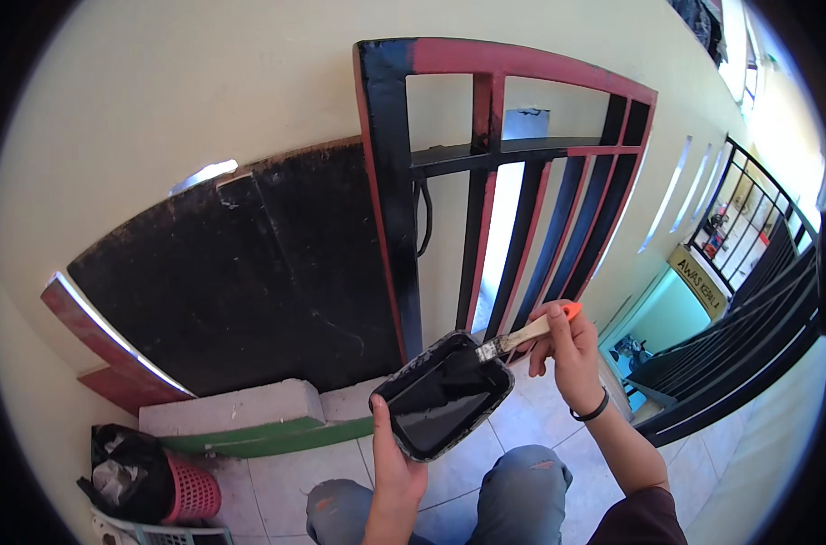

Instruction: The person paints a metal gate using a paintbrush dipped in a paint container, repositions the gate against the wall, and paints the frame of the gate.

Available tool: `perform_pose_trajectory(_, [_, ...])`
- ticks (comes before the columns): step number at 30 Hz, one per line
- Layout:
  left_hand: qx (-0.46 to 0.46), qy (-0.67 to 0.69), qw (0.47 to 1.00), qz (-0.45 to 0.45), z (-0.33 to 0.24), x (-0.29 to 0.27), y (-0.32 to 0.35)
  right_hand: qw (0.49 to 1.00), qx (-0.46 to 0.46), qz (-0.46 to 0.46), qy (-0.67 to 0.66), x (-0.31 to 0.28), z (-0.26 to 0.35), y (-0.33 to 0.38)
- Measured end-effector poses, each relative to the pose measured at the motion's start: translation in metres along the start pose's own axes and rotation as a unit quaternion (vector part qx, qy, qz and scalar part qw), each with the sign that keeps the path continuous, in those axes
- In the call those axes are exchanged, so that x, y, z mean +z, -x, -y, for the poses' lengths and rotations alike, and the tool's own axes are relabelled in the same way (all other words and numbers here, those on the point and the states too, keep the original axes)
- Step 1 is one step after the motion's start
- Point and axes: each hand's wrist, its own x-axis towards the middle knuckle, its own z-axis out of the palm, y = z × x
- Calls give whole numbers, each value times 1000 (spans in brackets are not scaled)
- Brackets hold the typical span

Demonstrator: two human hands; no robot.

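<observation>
My left hand (pixel 394 468) holds up a shallow tray (pixel 445 396) filled with black paint, thumb over its near rim. My right hand (pixel 569 350) grips a paintbrush (pixel 513 341) with a pale wooden handle and orange end; its black bristles dip into the tray's far end. Right behind the tray stands a metal gate (pixel 513 182) with vertical bars, partly black and partly still red. A wide panel (pixel 249 282) to its left is coated black.
A pink basket (pixel 193 492) with a dark bag (pixel 122 463) sits at the lower left on the tiled floor (pixel 286 472). Concrete blocks (pixel 236 407) lie at the panel's foot. My knees in jeans (pixel 513 495) show below. A dark railing (pixel 749 354) runs at the right.
</observation>
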Motion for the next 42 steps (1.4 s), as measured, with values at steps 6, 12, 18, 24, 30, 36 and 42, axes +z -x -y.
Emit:
perform_pose_trajectory(6, [-6, -23, 1000, 10, -4, 1, -6, 999, -26, 5, 21, 0, -1, -3])
perform_pose_trajectory(12, [-15, -22, 1000, -11, 0, -8, -7, 1000, -30, 8, 3, 2, -9, 0])
perform_pose_trajectory(18, [16, -21, 1000, -9, 4, -26, -11, 997, 57, 23, -46, 10, -24, 2])
perform_pose_trajectory(24, [26, -11, 998, -60, 13, -51, -3, 992, 111, 37, -47, 18, -59, 15])
perform_pose_trajectory(30, [32, -10, 994, -105, 31, -86, 2, 958, 246, 39, -140, 19, -109, 35])
perform_pose_trajectory(36, [45, -2, 992, -115, 35, -106, 6, 948, 240, 34, -205, 21, -118, 41])
perform_pose_trajectory(42, [68, 9, 988, -135, 29, -113, 6, 956, 220, 30, -192, 25, -113, 40])
